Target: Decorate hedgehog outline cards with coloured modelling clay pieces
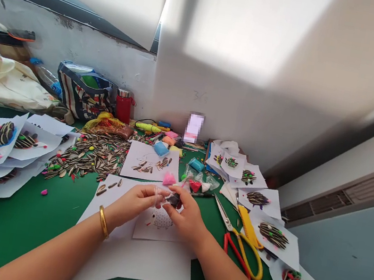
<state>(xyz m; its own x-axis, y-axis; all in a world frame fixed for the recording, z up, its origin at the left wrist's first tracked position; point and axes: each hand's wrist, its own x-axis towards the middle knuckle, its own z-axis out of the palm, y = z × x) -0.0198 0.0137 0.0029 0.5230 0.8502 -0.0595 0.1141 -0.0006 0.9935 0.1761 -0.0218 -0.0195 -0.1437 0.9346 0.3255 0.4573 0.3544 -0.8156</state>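
Left of the fingers there's a loose heap of ridged, striped sunflower seeds (87,157) on the smooth green bench (17,212). The left hand (137,201) and right hand (189,214) pinch a crinkly clear plastic bag (159,195) holding a dark lump (174,200), just above a paper hedgehog outline (159,221). Further right: long-bladed, yellow-handled scissors (244,245).
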